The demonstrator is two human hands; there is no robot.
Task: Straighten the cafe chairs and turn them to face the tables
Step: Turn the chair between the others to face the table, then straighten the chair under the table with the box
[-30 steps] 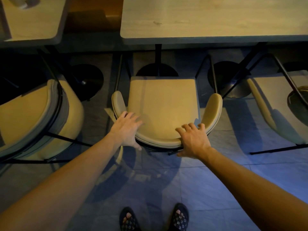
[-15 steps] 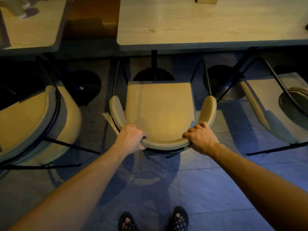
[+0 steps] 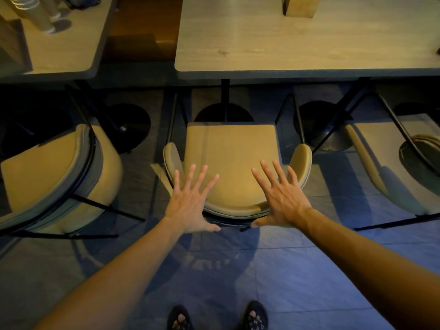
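A tan cushioned chair (image 3: 232, 151) with a curved backrest and black metal legs stands straight in front of me, its seat facing the long wooden table (image 3: 297, 39). My left hand (image 3: 190, 201) hovers flat over the left end of the backrest, fingers spread wide and holding nothing. My right hand (image 3: 279, 198) hovers the same way over the right end, fingers apart. A second tan chair (image 3: 47, 172) at the left is turned at an angle beside the smaller table (image 3: 66, 51). A third chair (image 3: 390, 167) stands at the right, partly cut off.
Black round pedestal bases (image 3: 129, 126) stand under the tables. Stacked paper cups (image 3: 40, 15) lie on the left table and a wooden block (image 3: 300, 7) stands on the long one. Grey tiled floor (image 3: 273, 270) lies between me and the chairs; my feet (image 3: 256, 315) show below.
Both hands gripped the middle chair's backrest half a second ago; now they have let go and lifted, fingers spread. The view has shifted slightly back, and the chair looks squared to the table.
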